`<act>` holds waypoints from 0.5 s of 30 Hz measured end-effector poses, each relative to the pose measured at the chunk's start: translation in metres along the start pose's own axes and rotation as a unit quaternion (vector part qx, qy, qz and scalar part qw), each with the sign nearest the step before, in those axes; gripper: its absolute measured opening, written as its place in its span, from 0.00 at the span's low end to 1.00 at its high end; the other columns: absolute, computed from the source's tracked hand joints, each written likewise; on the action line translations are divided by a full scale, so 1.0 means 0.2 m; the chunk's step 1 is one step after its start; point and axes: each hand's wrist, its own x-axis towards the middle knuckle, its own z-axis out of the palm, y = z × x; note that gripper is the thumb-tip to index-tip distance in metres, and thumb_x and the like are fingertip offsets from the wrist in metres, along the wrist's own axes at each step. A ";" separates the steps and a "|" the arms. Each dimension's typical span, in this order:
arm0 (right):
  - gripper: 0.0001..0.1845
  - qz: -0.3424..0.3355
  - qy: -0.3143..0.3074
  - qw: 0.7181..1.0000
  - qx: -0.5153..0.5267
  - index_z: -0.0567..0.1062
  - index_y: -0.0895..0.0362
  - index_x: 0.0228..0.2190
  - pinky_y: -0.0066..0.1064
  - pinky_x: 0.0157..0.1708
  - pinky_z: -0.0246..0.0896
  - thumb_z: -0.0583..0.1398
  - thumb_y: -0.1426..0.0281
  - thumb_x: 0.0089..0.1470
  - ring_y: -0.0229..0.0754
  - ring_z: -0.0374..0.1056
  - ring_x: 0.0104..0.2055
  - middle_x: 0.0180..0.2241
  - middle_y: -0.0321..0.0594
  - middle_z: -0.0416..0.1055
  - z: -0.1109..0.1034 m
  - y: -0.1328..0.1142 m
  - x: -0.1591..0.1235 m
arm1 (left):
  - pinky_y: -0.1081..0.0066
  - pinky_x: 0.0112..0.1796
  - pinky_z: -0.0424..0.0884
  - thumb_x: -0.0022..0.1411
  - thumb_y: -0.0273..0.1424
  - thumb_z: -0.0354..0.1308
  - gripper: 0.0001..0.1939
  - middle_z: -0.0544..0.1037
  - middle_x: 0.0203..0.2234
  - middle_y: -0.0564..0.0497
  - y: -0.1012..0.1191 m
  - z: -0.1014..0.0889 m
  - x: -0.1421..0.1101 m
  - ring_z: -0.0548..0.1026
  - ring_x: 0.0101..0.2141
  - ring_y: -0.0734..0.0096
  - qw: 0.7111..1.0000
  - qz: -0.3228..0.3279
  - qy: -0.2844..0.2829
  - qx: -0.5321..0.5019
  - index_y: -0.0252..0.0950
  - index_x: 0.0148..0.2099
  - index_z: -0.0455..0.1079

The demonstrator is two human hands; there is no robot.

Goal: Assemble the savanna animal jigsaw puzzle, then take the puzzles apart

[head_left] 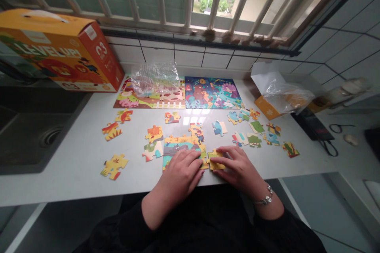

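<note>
Joined jigsaw pieces form a partial puzzle (178, 144) near the counter's front edge. Across its lower right part lies my left hand (181, 168), fingers stretched out and covering some of the picture. My right hand (237, 166) grips a yellow puzzle piece (213, 154) by its right side, flat on the counter. That piece sits beside the partial puzzle's right edge; whether the two touch is hard to see. Just left of the puzzle lie a piece with an orange figure (154, 133) and a green-and-white piece (153, 150).
Loose pieces lie left (115, 166) and right (257, 126). Behind are a farm puzzle (169, 102) under clear plastic wrap (157, 77) and a blue puzzle (213, 93). An orange box (59, 55) stands by the sink (38, 134); an opened box (268, 106) and black phone (314, 124) lie right.
</note>
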 end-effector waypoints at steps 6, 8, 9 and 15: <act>0.19 -0.005 0.007 1.000 0.002 0.84 0.40 0.58 0.53 0.60 0.72 0.71 0.63 0.68 0.55 0.74 0.60 0.60 0.45 0.78 0.02 -0.02 0.01 | 0.42 0.66 0.73 0.78 0.31 0.59 0.10 0.82 0.59 0.41 0.00 -0.01 0.01 0.78 0.59 0.47 1.000 0.004 -0.003 0.006 0.39 0.56 0.79; 0.18 -0.004 0.010 1.000 0.000 0.84 0.39 0.58 0.53 0.60 0.72 0.70 0.64 0.69 0.55 0.74 0.61 0.60 0.45 0.77 0.02 -0.02 0.02 | 0.42 0.66 0.73 0.78 0.32 0.59 0.11 0.82 0.59 0.42 0.00 -0.01 0.02 0.78 0.58 0.46 1.000 0.006 -0.005 0.012 0.39 0.57 0.79; 0.18 -0.003 0.010 1.000 0.000 0.84 0.39 0.58 0.54 0.60 0.71 0.70 0.64 0.69 0.55 0.73 0.61 0.60 0.45 0.77 0.02 -0.02 0.02 | 0.42 0.65 0.73 0.78 0.32 0.59 0.12 0.82 0.59 0.42 0.00 -0.01 0.02 0.78 0.58 0.46 1.000 0.007 -0.006 0.016 0.40 0.58 0.78; 0.19 -0.008 -0.004 1.000 -0.007 0.83 0.38 0.58 0.56 0.61 0.70 0.70 0.65 0.68 0.56 0.72 0.62 0.62 0.45 0.77 0.01 -0.03 0.03 | 0.41 0.63 0.75 0.78 0.34 0.59 0.16 0.81 0.57 0.42 0.02 -0.02 0.02 0.78 0.56 0.45 0.999 0.012 -0.020 0.042 0.43 0.63 0.78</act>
